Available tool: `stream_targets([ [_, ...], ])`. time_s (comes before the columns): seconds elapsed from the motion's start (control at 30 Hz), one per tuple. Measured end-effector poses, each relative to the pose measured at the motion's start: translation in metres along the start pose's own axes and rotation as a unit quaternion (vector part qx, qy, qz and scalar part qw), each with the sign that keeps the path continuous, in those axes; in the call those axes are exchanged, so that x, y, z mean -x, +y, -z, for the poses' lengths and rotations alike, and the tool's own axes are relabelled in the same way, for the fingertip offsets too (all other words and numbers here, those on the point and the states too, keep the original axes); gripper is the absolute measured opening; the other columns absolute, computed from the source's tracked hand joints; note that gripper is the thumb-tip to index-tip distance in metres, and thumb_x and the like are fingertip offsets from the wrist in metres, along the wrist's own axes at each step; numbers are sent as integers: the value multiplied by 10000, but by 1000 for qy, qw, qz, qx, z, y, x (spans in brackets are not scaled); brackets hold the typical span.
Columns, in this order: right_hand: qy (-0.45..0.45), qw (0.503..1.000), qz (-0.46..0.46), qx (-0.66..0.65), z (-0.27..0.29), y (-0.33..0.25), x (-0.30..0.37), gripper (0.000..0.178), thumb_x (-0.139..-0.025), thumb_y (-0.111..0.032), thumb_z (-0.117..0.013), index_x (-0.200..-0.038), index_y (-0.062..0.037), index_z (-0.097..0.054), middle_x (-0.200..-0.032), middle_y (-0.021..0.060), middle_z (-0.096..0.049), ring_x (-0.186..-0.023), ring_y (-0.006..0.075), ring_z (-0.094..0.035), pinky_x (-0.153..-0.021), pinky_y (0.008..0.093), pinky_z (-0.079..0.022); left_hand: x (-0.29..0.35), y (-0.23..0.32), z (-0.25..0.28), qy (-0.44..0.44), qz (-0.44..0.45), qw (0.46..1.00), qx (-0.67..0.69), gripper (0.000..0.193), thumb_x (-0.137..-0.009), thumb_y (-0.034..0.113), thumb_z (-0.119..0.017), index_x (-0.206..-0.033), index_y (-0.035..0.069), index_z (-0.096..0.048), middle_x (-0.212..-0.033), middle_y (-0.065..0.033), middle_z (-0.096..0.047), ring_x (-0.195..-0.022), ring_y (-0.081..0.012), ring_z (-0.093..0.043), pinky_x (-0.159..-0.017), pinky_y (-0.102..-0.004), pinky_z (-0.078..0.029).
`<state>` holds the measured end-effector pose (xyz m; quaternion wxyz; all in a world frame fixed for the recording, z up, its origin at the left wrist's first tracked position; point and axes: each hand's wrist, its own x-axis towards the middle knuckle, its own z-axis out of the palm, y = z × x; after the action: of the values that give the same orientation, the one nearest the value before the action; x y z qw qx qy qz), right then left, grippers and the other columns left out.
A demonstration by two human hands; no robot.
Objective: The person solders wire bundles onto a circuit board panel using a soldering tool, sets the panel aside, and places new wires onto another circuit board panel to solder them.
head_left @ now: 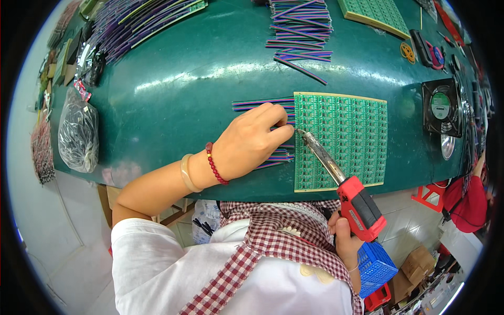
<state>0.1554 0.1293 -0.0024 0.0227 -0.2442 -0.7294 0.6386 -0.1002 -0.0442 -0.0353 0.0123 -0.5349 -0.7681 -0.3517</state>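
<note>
A green circuit board panel (341,144) with many repeated small boards lies flat near the table's front edge. Several multicoloured ribbon wires (262,104) stick out leftward from its left edge. My left hand (252,137) is closed in a pinch at that edge, on a ribbon wire mostly hidden by the fingers. My right hand (345,239) grips a red and black soldering iron (359,207) by its handle, in front of the table. The iron's metal barrel slants up and left over the panel, its tip close to my left fingertips at the left edge.
More ribbon wires (299,26) lie in a pile at the back, and a purple wire bundle (123,26) at the far left. Stacked green panels (375,16) sit at the back right. A black fan (441,107) stands right; a plastic bag (79,134) stands left.
</note>
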Motion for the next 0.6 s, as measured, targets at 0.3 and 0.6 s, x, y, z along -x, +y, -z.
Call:
stream_targets([
  [0.3,18,999,-15,-44,0,1,5,223,-892,-66,-620,-1091,31,-592,-864,49,-620,-753,119,-562,-680,281,-472,0,0,0,-3,-3,1000,-2,183,-695,-10,-692,-864,15,-625,-841,-86,-539,-738,-230,-571,-626,-334,-490],
  [0.6,55,998,2,-31,-6,2,4,478,-918,-317,-600,-1213,35,-470,-719,91,-572,-561,119,-491,-518,248,-415,0,1,0,1,-23,1000,-15,155,-716,13,-657,-867,9,-623,-840,-87,-539,-739,-234,-562,-633,-335,-482],
])
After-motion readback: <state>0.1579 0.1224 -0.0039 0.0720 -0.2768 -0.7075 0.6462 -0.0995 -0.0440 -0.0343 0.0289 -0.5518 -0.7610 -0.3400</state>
